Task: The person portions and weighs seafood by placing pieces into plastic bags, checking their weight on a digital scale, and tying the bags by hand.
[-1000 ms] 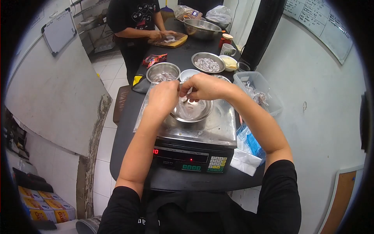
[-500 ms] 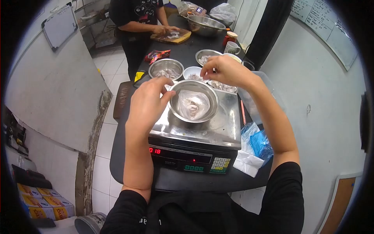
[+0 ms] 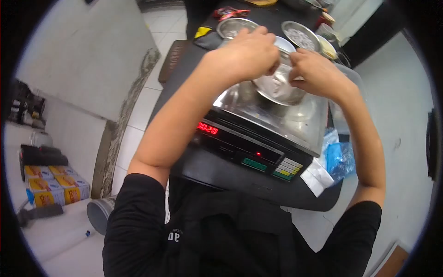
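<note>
Writing: red digits ending "20" on scale (image 3: pixel 240 138); print on boxes (image 3: pixel 55 185) unclear | Steel bowl (image 3: pixel 282 100) with clear bag (image 3: pixel 277 85): on scale | Left hand (image 3: pixel 251 53), right hand (image 3: pixel 323 76): fingers curled, partly hiding bowl, pinch cannot be told | Blue plastic (image 3: pixel 340 159): beside scale

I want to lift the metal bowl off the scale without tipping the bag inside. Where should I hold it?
I'd take the bowl by its round, open rim, one hand coming from the left and one from the right. The rim stands above the scale, and opposite grips should keep it level around the plastic bag.
</note>
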### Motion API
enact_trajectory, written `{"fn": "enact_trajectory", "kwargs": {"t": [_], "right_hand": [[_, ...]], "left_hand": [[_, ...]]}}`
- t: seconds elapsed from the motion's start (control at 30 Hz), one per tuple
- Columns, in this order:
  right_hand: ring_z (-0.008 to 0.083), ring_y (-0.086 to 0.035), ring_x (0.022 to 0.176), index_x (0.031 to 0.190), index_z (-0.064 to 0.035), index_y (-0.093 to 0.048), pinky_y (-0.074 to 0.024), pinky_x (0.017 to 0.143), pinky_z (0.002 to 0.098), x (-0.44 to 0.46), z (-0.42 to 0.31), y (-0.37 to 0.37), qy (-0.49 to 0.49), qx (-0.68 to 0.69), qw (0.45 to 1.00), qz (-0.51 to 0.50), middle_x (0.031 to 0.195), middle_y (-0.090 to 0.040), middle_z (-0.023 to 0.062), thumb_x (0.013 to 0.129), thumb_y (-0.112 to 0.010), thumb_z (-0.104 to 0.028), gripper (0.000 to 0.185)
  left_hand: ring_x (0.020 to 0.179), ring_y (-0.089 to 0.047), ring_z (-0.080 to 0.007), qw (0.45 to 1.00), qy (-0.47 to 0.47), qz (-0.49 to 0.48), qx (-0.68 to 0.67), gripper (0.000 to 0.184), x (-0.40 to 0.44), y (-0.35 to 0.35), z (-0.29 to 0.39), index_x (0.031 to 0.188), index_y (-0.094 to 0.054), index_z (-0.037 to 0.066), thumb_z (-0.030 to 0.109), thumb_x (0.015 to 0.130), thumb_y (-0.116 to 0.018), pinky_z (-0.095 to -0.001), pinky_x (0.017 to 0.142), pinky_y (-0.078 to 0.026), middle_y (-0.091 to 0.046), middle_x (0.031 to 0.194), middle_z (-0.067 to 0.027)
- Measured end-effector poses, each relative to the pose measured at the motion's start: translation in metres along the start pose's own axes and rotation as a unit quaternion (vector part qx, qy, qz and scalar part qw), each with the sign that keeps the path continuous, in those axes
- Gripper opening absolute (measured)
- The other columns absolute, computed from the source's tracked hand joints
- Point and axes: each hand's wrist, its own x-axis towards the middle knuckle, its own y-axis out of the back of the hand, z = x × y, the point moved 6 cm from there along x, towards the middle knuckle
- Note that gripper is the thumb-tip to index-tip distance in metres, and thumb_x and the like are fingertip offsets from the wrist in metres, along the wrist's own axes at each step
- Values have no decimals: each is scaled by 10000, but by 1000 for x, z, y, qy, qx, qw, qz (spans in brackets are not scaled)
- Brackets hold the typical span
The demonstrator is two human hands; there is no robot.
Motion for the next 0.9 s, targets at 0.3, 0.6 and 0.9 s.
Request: {"fn": "enact_trajectory", "kwargs": {"t": [0.3, 0.6, 0.9], "right_hand": [[297, -625, 872, 925, -16, -726, -504, 792, 392, -26, 10, 25, -13, 82, 996, 22, 875, -647, 125, 763, -693, -67, 174], [335, -671, 804, 939, 10, -714, -527, 745, 393, -6, 142, 5, -177, 105, 965, 162, 888, -695, 182, 788, -680, -90, 184], [330, -685, 777, 801, -68, -754, -541, 749, 413, 43, 298, -124, -333, -38, 930, 154, 821, -695, 187, 675, -719, -133, 146]], "left_hand": [[1115, -502, -319, 997, 22, 68, -39, 148, -29, 18, -11, 952, -720, 125, 135, 832, -636, -458, 945, -400, -573, 1096, -116], [1123, -519, -350, 943, 112, 267, -163, 296, -74, 78, 9, 1081, -674, 70, 195, 815, -714, -437, 959, -401, -591, 1157, -156], [1132, -533, -337, 955, 63, 211, -200, 333, -59, 57, 6, 1075, -667, 31, 182, 786, -733, -412, 969, -401, -608, 1145, -148]]}}
